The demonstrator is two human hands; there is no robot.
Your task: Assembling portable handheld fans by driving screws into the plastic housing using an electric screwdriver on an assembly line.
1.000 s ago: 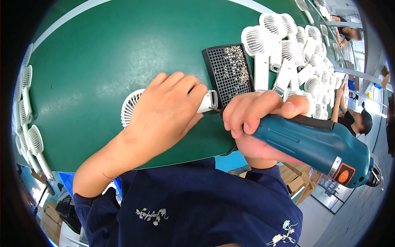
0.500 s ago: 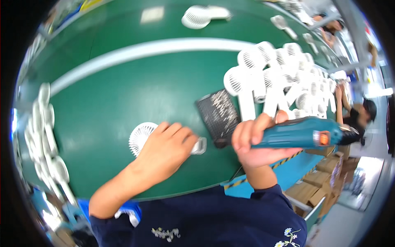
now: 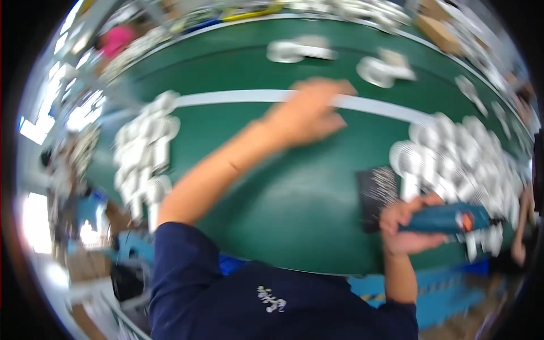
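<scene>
My left hand [image 3: 311, 110] reaches over the white strip across the green table [image 3: 272, 198], blurred by motion. Its fingers are apart and nothing shows in them. Just beyond it lie two white handheld fans, one fan [image 3: 286, 51] straight ahead and another fan [image 3: 377, 72] farther right. In my right hand [image 3: 409, 229] is a teal electric screwdriver [image 3: 447, 219], its tip pointing right. A black tray [image 3: 371, 198] of small screws sits next to that hand, partly covered by it.
White handheld fans are heaped at the right [image 3: 453, 156], and a second pile [image 3: 141, 144] stands at the left. Single fans [image 3: 471, 95] lie farther off on the right. A cardboard box [image 3: 437, 34] is beyond the far edge. Part of another person's arm [image 3: 521, 226] shows at far right.
My left hand has left the fan it covered and reached forward; that near spot shows bare green now. My view has swung left. The right hand keeps the screwdriver.
</scene>
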